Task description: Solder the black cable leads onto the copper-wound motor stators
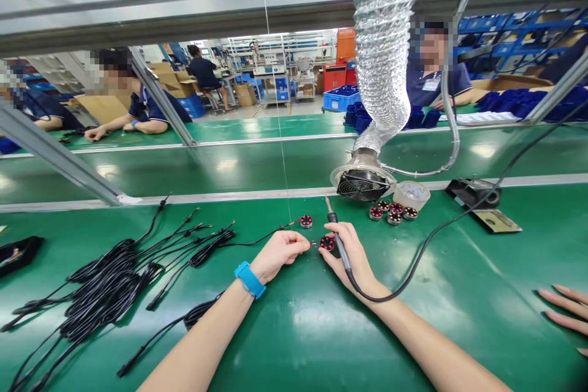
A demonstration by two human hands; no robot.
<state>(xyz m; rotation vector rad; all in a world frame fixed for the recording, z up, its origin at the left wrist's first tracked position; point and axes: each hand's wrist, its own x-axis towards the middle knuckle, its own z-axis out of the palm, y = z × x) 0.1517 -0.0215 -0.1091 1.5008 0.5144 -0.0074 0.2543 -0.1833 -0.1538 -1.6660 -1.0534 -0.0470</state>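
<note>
My left hand, a blue band at its wrist, is closed in a pinch beside a small round motor part with red and black segments. Short thin strands show between its fingertips and that part; what the fingers hold is too small to make out. In my right hand is a soldering iron, tip pointing up and away. The thumb and a finger of that hand also touch the motor part. A second motor part lies just beyond my left hand, near the reddish end of a black cable.
Bundled black cables cover the left bench. Beneath a fume extractor sit several motor parts and a translucent tub. A soldering iron stand is at right. Another person's hand rests at the right edge.
</note>
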